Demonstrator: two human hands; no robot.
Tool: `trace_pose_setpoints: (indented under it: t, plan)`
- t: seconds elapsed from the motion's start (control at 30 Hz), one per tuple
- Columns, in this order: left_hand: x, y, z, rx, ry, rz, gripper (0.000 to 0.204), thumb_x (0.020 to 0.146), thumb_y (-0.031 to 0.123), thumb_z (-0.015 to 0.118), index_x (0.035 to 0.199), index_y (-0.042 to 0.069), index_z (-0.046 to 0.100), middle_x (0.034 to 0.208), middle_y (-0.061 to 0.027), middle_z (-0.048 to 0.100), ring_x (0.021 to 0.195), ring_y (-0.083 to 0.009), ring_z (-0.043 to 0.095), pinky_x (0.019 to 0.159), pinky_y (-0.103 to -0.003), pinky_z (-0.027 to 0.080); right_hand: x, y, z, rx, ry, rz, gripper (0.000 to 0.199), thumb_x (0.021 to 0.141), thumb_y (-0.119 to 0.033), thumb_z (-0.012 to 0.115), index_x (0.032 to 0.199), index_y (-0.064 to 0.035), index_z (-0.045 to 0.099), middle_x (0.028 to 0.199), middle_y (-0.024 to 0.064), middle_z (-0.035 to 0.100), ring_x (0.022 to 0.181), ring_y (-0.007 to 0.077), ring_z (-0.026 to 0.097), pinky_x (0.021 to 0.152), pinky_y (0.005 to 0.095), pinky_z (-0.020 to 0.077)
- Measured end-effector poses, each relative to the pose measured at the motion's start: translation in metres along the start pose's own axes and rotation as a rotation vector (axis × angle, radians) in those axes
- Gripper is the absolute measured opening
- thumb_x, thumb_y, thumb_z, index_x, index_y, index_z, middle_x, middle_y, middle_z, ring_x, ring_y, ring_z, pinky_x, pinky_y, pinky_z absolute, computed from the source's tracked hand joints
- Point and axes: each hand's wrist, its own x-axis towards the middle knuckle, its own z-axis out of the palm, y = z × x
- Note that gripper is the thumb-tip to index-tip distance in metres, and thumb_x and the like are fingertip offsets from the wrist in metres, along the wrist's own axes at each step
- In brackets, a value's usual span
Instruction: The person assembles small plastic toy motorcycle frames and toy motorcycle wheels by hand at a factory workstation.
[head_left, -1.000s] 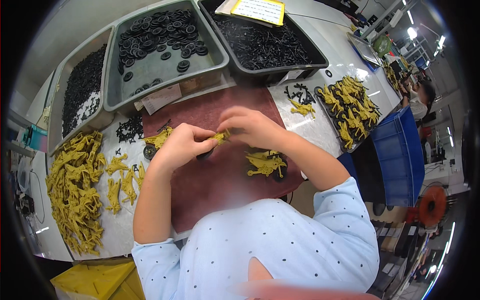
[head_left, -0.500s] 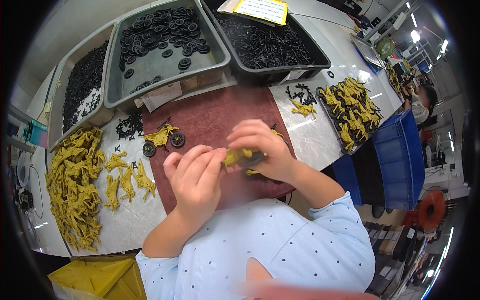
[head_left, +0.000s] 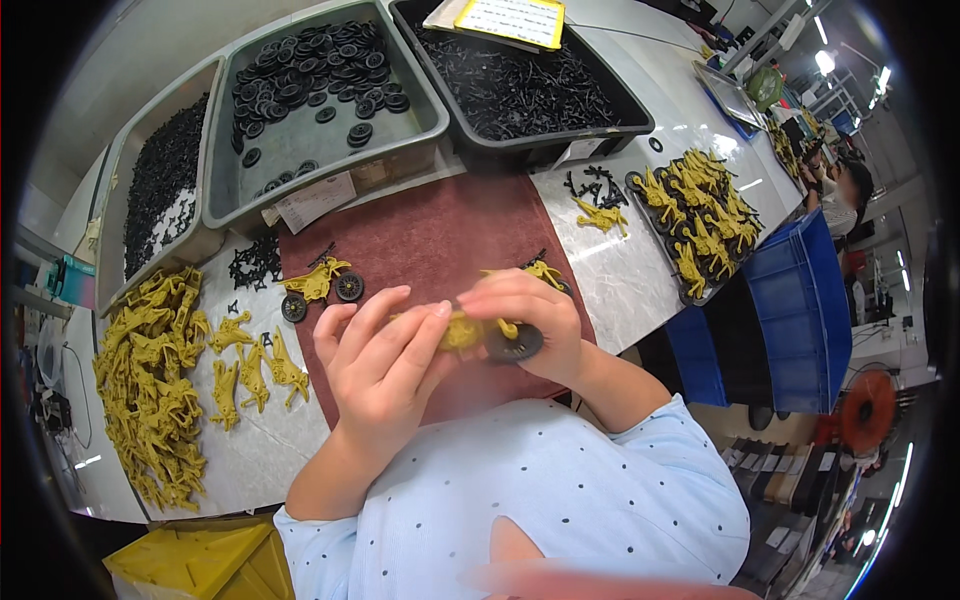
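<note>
Over the red cloth (head_left: 440, 235), both my hands hold one yellow plastic toy motorcycle body (head_left: 461, 333), slightly blurred. My left hand (head_left: 380, 370) pinches its left end between thumb and fingers. My right hand (head_left: 545, 318) is closed round the other end, where a black wheel (head_left: 516, 345) shows below the fingers. The fingers hide part of the body. Behind my right hand, another yellow body (head_left: 542, 272) lies partly covered on the cloth. At the cloth's left edge rests a yellow body (head_left: 318, 280) with two black spoked wheels (head_left: 349, 287).
A heap of yellow bodies (head_left: 150, 390) covers the left of the table. Behind stand a grey bin of wheels (head_left: 325, 190), a bin of small black parts (head_left: 205, 235) and a black bin of thin parts (head_left: 560, 140). Wheeled bodies fill a tray (head_left: 700, 225) at right, near blue crates (head_left: 790, 310).
The wheel at the held body's right end has tipped and shows more of its face. My left fingers have spread a little, and my right hand has moved slightly lower. The view has shifted slightly.
</note>
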Motion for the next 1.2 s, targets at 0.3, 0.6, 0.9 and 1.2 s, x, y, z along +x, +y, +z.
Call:
trace_pose_setpoints:
  t: [0.3,0.6,0.9,1.2]
  plan:
    - [-0.005,0.003,-0.014,-0.017,-0.012,0.086,0.028,0.068,0.018,0.076,0.093,0.005,0.071,0.09,-0.004,0.07,0.091,-0.0208,0.067,0.083,-0.037,0.035,-0.003,-0.003,-0.011,0.122,-0.032,-0.082,0.035,0.073,-0.014,0.08,0.104,-0.0022,0.067,0.106,0.0147,0.068,0.096,0.0292,0.066,0.085,0.0411,0.0528]
    - [-0.008,0.013,-0.009,0.11,0.063,0.093,0.015,0.073,0.012,0.071,0.087,0.006,0.072,0.085,-0.0026,0.069,0.09,-0.0156,0.067,0.084,-0.035,0.031,-0.007,-0.001,-0.016,0.157,-0.086,-0.073,0.034,0.077,-0.018,0.08,0.105,-0.0053,0.066,0.114,0.0175,0.063,0.11,0.0364,0.06,0.091,0.0457,0.0495]
    - [-0.01,0.009,0.01,0.234,0.052,0.142,0.018,0.075,0.014,0.07,0.092,0.007,0.072,0.09,-0.0019,0.069,0.093,-0.0189,0.067,0.089,-0.038,0.03,-0.015,-0.018,-0.015,-0.42,0.066,-0.229,0.034,0.068,-0.032,0.083,0.1,-0.0284,0.071,0.128,0.0107,0.049,0.121,0.0345,0.044,0.095,0.0509,0.0409]
    - [-0.022,-0.013,0.077,-0.019,-0.181,-0.052,0.026,0.068,0.012,0.078,0.091,0.006,0.068,0.088,-0.0024,0.066,0.091,-0.0212,0.062,0.081,-0.04,0.04,-0.026,0.026,-0.078,-0.533,0.23,0.23,0.042,0.077,-0.015,0.076,0.116,-0.0077,0.064,0.118,0.0147,0.06,0.112,0.0308,0.057,0.097,0.038,0.0442]
